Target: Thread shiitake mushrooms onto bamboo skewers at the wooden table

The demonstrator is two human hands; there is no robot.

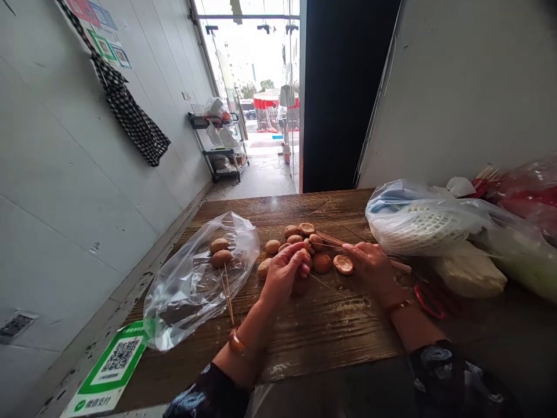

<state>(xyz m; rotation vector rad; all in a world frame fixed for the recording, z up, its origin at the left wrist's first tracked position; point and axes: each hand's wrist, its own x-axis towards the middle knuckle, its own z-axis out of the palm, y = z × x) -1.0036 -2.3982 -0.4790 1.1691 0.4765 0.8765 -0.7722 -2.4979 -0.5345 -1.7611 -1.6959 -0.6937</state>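
My left hand is closed, with its fingertips pinching a brown mushroom that they partly cover. My right hand grips a thin wooden skewer, whose tip points left toward that mushroom. Around my left hand lie several loose mushrooms, among them a round brown cap and an upturned one with its pale underside showing. Further left, two skewered mushrooms rest on a clear plastic bag, their paired sticks pointing toward me. A bundle of skewers runs beneath my right hand.
Red-handled scissors lie beside my right wrist. Filled plastic bags crowd the right side of the wooden table. A green QR-code card sits at the left edge. Beyond stand a trolley and an open doorway.
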